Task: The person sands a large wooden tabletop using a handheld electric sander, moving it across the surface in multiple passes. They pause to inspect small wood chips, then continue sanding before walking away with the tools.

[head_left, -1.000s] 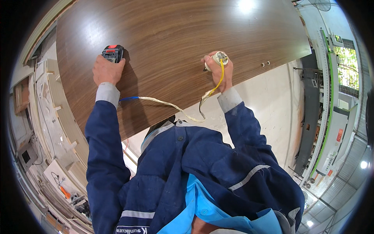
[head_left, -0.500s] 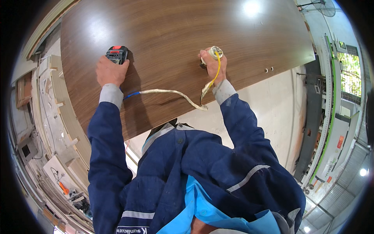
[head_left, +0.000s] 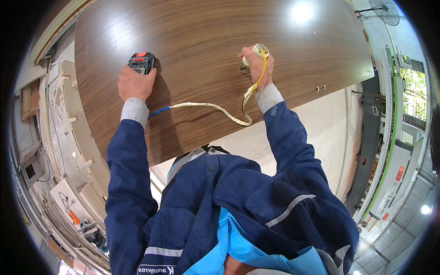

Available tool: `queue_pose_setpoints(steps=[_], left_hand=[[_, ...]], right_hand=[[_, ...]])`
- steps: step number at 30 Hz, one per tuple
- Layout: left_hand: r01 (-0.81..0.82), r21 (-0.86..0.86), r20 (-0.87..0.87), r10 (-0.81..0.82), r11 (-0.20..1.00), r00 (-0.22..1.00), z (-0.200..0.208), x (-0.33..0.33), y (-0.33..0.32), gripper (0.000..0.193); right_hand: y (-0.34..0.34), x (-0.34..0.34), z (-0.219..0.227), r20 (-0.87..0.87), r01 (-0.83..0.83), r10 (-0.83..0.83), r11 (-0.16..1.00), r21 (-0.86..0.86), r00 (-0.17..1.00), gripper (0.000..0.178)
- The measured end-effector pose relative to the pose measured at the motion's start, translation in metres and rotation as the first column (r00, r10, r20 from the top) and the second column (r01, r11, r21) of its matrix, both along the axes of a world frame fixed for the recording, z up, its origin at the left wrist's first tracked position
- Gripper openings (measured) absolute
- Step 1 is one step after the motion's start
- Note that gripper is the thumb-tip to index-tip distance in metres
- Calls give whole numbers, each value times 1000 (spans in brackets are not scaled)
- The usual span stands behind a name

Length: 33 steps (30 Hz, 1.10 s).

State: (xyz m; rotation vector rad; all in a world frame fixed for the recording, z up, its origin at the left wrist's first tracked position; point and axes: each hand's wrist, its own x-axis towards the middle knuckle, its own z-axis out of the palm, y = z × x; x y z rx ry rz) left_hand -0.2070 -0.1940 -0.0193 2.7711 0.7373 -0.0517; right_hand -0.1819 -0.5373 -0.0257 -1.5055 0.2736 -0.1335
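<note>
My left hand (head_left: 136, 85) is closed round a black and red battery pack (head_left: 141, 62) on the left part of a brown wood-grain panel (head_left: 206, 50). My right hand (head_left: 262, 68) grips a white-handled tool (head_left: 261, 49) over the panel's right half. The tool's dark metal tip (head_left: 243, 67) points down toward the surface; whether it touches cannot be told. From the handle's top runs a yellow wire (head_left: 263, 68), joined to a white-wrapped cord (head_left: 197, 104). That cord lies across the panel to a blue section (head_left: 159, 111) by my left wrist.
Two small round holes (head_left: 320, 87) sit near the panel's right edge. Wooden boards (head_left: 85, 123) and a tool with an orange part (head_left: 73, 217) lie at the left. A long machine with a green rail (head_left: 387, 151) stands at the right, a fan (head_left: 384, 11) beyond it.
My right hand has moved farther away over the panel with the white-handled tool, and the cord has shifted with it. My left hand stays on the battery pack. The view has shifted slightly.
</note>
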Motion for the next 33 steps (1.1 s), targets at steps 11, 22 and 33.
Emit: queue_pose_setpoints(steps=[11,22,33], left_hand=[[-34,11,-22,34,999,999,2,35,1,83],[-71,5,-29,71,997,997,6,70,3,81],[-113,16,-48,113,994,992,11,100,-1,81]], right_hand=[[13,35,-4,-14,-10,9,996,-88,1000,14],[20,71,-1,-28,-65,63,994,-88,998,16],[26,104,3,34,-136,138,990,-42,990,14]])
